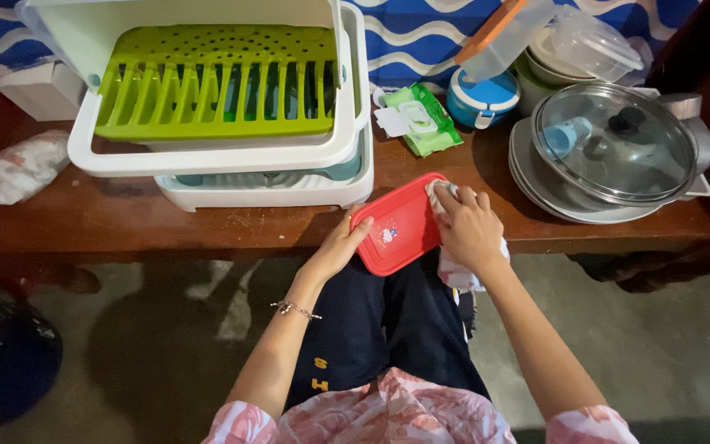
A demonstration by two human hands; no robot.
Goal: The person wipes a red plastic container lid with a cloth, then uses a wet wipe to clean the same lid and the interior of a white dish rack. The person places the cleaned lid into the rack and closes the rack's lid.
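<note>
Hands at the front edge of the wooden table (125, 222): from my remote seat I see the left hand (340, 245) steadying the near-left edge of a red plastic lid (396, 224) with flat, uncurled fingers, while the right hand (470, 226) is closed over a white cloth (454, 267) pressed against the lid's right side. The lid sits tilted at the table's front edge, just right of a white dish rack (232, 156) with a green tray, and a glass pot lid (614, 140) tops stacked pans toward the right end.
</note>
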